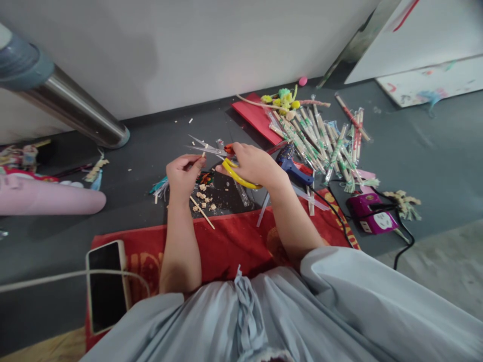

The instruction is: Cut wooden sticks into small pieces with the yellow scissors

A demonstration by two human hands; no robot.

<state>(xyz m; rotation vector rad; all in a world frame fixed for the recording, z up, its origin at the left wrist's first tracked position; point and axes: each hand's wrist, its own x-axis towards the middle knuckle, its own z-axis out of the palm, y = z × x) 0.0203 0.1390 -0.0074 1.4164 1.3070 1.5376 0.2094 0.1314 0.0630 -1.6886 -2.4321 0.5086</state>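
Observation:
My right hand is closed around scissors with yellow and orange handles. Their blades point left and stand slightly apart. In a pinch, my left hand grips a short piece of pale wooden stick, its end close to the blades. Whether the blades touch the stick I cannot tell. Below the hands, small cut wooden bits and crumbs lie on the dark tabletop. A longer thin wooden stick rests beside them, reaching onto the red cloth.
To the right lie several wrapped stick bundles, a blue glue gun and a purple power block with black cables. A phone sits at the front left. A pink cylinder and a metal post stand farther left.

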